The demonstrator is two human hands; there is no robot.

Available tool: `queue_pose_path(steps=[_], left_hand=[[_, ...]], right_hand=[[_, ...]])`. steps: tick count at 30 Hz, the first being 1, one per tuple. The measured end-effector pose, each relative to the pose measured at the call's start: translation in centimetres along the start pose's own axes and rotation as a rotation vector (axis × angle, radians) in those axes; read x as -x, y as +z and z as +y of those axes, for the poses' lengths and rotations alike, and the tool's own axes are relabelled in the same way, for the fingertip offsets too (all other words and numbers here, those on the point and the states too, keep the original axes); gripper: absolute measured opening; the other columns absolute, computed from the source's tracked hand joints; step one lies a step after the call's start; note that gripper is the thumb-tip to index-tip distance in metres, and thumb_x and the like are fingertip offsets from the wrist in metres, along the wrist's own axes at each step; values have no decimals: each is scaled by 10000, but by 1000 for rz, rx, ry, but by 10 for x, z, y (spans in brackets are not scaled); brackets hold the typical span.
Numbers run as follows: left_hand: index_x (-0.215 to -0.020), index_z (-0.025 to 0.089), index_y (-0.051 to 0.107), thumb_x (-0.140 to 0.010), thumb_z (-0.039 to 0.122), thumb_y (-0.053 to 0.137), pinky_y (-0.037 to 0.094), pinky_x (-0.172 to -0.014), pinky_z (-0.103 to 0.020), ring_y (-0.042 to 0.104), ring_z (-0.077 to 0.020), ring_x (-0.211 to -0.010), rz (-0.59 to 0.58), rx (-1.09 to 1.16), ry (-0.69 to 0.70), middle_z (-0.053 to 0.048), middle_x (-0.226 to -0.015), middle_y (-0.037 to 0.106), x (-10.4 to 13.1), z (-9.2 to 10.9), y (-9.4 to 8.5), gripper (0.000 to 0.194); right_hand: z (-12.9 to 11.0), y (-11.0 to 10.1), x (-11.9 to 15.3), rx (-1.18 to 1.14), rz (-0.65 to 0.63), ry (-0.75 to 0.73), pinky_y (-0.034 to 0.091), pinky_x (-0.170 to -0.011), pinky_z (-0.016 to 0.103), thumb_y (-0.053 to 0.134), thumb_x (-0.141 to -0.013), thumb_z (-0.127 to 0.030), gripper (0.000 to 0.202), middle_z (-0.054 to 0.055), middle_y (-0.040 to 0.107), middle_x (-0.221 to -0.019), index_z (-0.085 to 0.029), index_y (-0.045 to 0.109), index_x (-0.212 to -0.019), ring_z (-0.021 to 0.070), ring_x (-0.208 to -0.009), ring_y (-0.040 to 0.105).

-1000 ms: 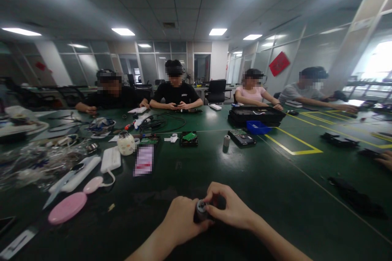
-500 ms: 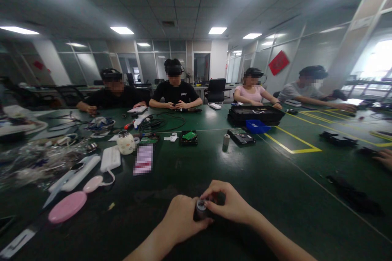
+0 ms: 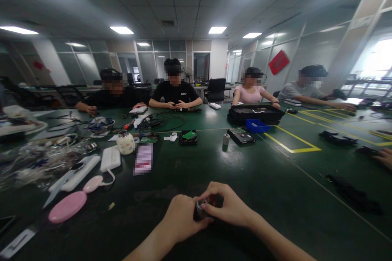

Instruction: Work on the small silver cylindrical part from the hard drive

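Observation:
Low in the head view, my left hand (image 3: 183, 217) is wrapped round a small grey metal cylinder (image 3: 200, 211), its thumb along the near side. The cylinder stands roughly upright, and its top end faces me. My right hand (image 3: 225, 204) is closed at the cylinder's top, with thumb and index finger pinching at the rim. Those fingers cover part of the top, so any small part between them is hidden. A similar grey cylinder (image 3: 226, 139) stands farther off on the green table (image 3: 183, 171).
To the left lie a pink oval case (image 3: 67, 207), a white power bank (image 3: 110, 158), a patterned jar (image 3: 125, 142) and clear plastic bags. Ahead are hard drives (image 3: 188, 138), a blue tray (image 3: 257, 126) and a black casing (image 3: 255, 114). Several people sit around the table.
My right thumb has shifted slightly across the cylinder's top. My left hand keeps its hold. Across the table, a person in pink has moved their arms at the black casing.

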State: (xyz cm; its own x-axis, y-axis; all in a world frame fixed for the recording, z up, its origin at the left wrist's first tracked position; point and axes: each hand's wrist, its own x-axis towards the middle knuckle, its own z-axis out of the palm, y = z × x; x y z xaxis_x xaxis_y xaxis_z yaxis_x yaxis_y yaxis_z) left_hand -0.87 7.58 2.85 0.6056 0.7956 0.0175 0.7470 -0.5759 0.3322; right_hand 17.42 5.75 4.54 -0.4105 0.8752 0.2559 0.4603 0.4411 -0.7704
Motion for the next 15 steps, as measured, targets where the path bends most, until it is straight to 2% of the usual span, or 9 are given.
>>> queue_pose_path(steps=[5,9,13,15], left_hand=[[-903,194,709,-797,527,603,479,-721,-319,682,-285,-822,3,6,0,-80,-868,741,1,0,0,366],[-884,198,704,-802,535,592,477,-717,-318,681,-282,-822,5,3,5,-76,-869,741,1,-1,0,364],[-893,192,709,-793,533,607,479,-697,-325,686,-288,-790,9,-1,8,-78,-854,745,0,-1,-1,371],[-897,194,715,-797,522,606,478,-692,-323,690,-287,-783,8,-1,15,-75,-849,748,0,0,-1,359]], right_hand=[[1,5,1,-7,50,34,487,-632,261,690,-803,-284,151,40,637,-789,-137,696,-839,156,-698,589],[0,3,1,-10,46,33,487,-630,255,690,-795,-265,128,23,630,-769,-145,664,-832,152,-694,584],[-2,-1,1,-6,29,21,487,-630,246,632,-820,-221,97,19,628,-774,-144,639,-879,150,-700,585],[-3,-1,1,3,17,8,490,-646,254,620,-815,-200,152,27,640,-803,-141,653,-951,154,-710,591]])
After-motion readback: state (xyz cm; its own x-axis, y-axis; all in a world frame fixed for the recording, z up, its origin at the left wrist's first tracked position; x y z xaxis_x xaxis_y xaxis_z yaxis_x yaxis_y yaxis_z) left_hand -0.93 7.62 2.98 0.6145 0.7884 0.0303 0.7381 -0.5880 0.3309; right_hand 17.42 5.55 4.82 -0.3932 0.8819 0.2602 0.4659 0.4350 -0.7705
